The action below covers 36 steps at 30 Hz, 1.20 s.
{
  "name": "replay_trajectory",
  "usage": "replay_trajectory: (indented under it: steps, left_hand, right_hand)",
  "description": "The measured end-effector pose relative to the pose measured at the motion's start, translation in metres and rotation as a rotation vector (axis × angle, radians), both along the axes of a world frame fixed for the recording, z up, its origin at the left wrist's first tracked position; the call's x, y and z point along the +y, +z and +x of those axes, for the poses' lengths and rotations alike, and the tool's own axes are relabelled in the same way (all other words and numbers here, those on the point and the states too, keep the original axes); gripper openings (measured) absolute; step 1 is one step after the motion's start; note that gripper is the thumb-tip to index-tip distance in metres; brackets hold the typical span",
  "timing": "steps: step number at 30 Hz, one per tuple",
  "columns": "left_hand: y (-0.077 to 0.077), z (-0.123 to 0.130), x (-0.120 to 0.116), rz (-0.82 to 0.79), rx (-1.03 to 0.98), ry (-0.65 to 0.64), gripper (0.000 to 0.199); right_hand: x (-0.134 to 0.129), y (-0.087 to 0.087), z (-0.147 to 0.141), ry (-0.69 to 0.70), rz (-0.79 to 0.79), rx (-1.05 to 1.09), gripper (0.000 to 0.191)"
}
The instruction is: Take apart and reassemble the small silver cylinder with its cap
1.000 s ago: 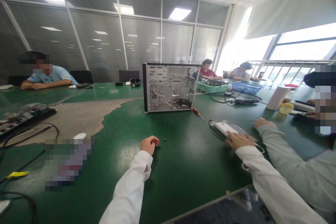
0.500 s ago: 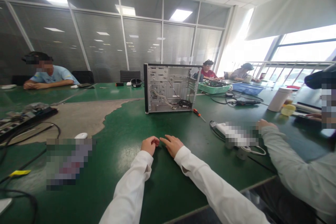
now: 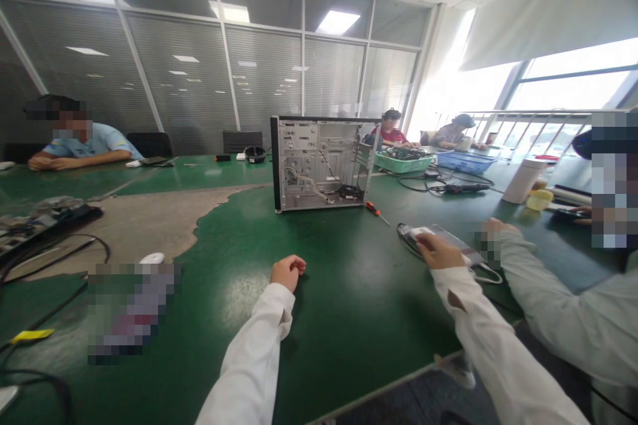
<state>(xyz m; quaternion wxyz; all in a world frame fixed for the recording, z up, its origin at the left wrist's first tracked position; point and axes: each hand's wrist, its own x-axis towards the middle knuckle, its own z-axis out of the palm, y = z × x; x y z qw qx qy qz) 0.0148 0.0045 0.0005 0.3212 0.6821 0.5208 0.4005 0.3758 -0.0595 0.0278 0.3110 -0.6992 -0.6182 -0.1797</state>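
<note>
My left hand (image 3: 288, 270) rests on the green table (image 3: 349, 292) as a loose fist, and nothing shows in it. My right hand (image 3: 437, 251) lies with bent fingers on the near end of a flat grey-white device (image 3: 451, 238) with a black cable around it. Whether the hand grips the device or holds something small is hidden. An open computer case (image 3: 321, 163) stands upright beyond both hands, loose wires showing inside. An orange-handled screwdriver (image 3: 377, 212) lies just to the right of the case's base.
A co-worker's grey sleeve (image 3: 548, 292) and hand reach to the same device from the right. A white mouse (image 3: 152, 257) and black cables (image 3: 60, 249) lie at left. A green basket (image 3: 403, 163), a blue basket (image 3: 466, 163) and a white cylinder (image 3: 521, 180) stand behind. Other people sit at the far side.
My right hand went from the flat device to a small dark screw near my left fist, then back to the device. The screw no longer shows on the table.
</note>
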Motion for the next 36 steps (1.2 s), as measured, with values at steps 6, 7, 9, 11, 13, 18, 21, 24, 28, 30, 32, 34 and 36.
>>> replay_trajectory:
  steps: [6, 7, 9, 11, 13, 18, 21, 24, 28, 30, 32, 34, 36]
  left_hand:
    - [0.001, -0.001, 0.000, 0.000, 0.001, -0.004, 0.030]
    - [0.001, -0.001, 0.000, -0.001, 0.002, -0.007, 0.030]
    - [0.000, -0.001, 0.000, -0.001, 0.005, -0.016, 0.031]
    - [-0.002, -0.002, 0.002, 0.009, 0.009, -0.021, 0.030]
    - [-0.005, -0.003, 0.004, 0.024, 0.014, -0.029, 0.030]
    - [-0.008, -0.003, 0.007, 0.036, 0.021, -0.038, 0.028]
    - [-0.008, -0.003, 0.007, 0.037, 0.023, -0.032, 0.027]
    - [-0.008, -0.003, 0.006, 0.035, 0.015, -0.035, 0.028]
    - [-0.009, -0.003, 0.007, 0.032, 0.009, -0.037, 0.029]
    - [-0.009, -0.004, 0.007, 0.036, 0.006, -0.035, 0.029]
    - [-0.009, -0.003, 0.007, 0.038, 0.007, -0.036, 0.029]
    - [-0.008, -0.003, 0.007, 0.031, 0.009, -0.032, 0.029]
    - [-0.006, -0.003, 0.006, 0.021, 0.012, -0.029, 0.029]
  right_hand:
    - [-0.005, 0.000, 0.072, -0.199, -0.265, -0.049, 0.022]
    - [-0.005, -0.002, 0.075, -0.190, -0.289, -0.044, 0.022]
    - [-0.005, -0.005, 0.077, -0.162, -0.317, -0.016, 0.022]
    - [-0.006, -0.008, 0.077, -0.136, -0.325, 0.024, 0.022]
    - [-0.008, -0.009, 0.076, -0.127, -0.298, 0.046, 0.022]
    - [-0.010, -0.007, 0.070, -0.122, -0.217, 0.025, 0.020]
    - [-0.011, -0.005, 0.066, -0.102, -0.217, 0.014, 0.020]
    - [-0.012, -0.004, 0.065, -0.083, -0.208, 0.010, 0.021]
    - [-0.012, -0.005, 0.067, -0.065, -0.231, -0.002, 0.022]
    - [-0.011, -0.006, 0.070, -0.059, -0.256, 0.004, 0.023]
    - [-0.012, -0.008, 0.074, -0.064, -0.271, 0.003, 0.027]
    - [-0.014, -0.014, 0.079, -0.105, -0.259, -0.036, 0.032]
    - [-0.019, -0.022, 0.083, -0.176, -0.234, -0.100, 0.034]
